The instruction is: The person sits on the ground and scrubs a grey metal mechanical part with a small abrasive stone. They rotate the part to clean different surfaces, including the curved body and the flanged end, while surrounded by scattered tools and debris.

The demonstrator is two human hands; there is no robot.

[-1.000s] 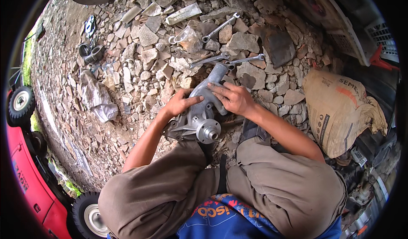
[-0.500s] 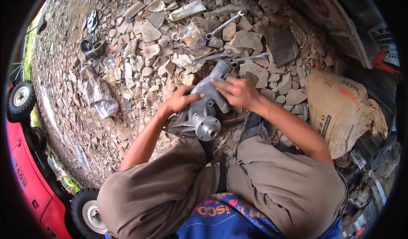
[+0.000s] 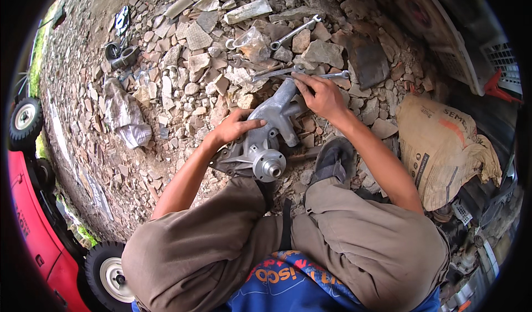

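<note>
Currently | left hand (image 3: 237, 129): fingers closed on grey casting (image 3: 271, 117) | right hand (image 3: 323, 96): fingers bent at its pipe end (image 3: 284, 87), grip unclear | casting before knees (image 3: 191, 231), on stony ground (image 3: 141, 195); red vehicle (image 3: 40, 215) at ground's left edge

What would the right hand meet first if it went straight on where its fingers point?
Most likely the silver wrench just beyond the right hand, past the upper end of the grey metal casting. Depth is unclear, though: the hand may sit higher and pass over it.
</note>
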